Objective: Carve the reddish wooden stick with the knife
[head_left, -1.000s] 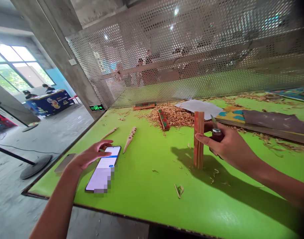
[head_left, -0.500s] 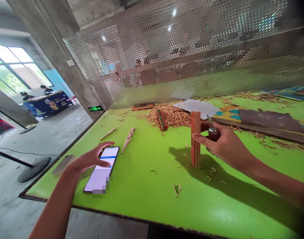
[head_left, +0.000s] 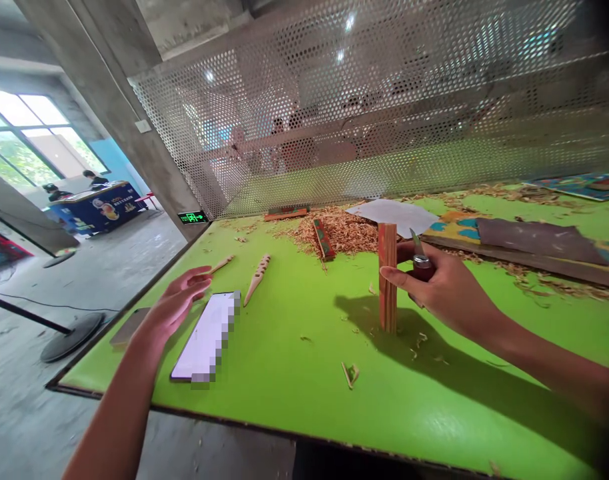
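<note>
My left hand (head_left: 177, 303) hovers with its fingers apart, just left of a smartphone (head_left: 204, 337) lying on the green table (head_left: 289, 400), and holds nothing. Its fingertips are near a slim carved wooden stick (head_left: 220, 265). A second carved piece with notches (head_left: 257, 279) lies beside it. My right hand (head_left: 449, 287) grips a small carving knife (head_left: 421, 261) with a dark handle and upward blade. Its fingers rest against an upright strip of layered wood (head_left: 387, 277) standing on the table.
Wood shavings (head_left: 334, 233) heap behind the strip beside a painted wooden piece (head_left: 323, 239) and white paper (head_left: 394, 217). A dark sheet (head_left: 534, 241) lies at right. A perforated metal screen (head_left: 334, 100) rises behind the table. The table's left edge drops to a concrete floor.
My left hand has lifted off the phone and moved left, away from its screen. My right hand and the wood strip stay much the same, with the view shifting slightly.
</note>
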The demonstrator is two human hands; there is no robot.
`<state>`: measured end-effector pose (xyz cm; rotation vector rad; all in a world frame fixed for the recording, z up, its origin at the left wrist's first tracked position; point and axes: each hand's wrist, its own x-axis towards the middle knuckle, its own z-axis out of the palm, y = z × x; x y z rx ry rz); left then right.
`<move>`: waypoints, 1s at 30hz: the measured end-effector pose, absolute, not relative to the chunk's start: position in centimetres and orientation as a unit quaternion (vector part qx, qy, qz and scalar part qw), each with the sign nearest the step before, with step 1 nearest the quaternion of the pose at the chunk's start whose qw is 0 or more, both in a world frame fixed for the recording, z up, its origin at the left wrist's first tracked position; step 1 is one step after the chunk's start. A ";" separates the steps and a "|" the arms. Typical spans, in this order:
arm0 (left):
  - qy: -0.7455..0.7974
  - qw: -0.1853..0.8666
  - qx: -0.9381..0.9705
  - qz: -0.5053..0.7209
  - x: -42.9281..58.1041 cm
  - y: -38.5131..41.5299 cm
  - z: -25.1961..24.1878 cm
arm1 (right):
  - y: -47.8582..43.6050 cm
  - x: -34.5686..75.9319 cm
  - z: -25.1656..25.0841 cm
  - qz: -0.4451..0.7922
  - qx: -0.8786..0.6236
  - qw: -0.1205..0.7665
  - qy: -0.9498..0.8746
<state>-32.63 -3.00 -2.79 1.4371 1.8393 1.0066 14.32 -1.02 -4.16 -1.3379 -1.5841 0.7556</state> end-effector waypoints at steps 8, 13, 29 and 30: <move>0.531 0.301 0.706 0.359 -14.8 -3.9 -0.2 | -1.9 13.7 -3.4 0.345 -0.501 0.479 -0.633; 0.448 0.363 0.758 0.305 -3.5 -2.8 -1.6 | -1.8 13.9 -3.6 0.374 -0.474 0.503 -0.618; 0.387 0.575 0.565 0.447 -2.8 -1.2 -4.4 | 0.3 14.7 -5.4 0.151 -0.512 0.377 -0.757; 0.385 0.585 0.562 0.441 -2.8 -1.3 -4.3 | 0.4 14.8 -5.7 0.130 -0.511 0.363 -0.768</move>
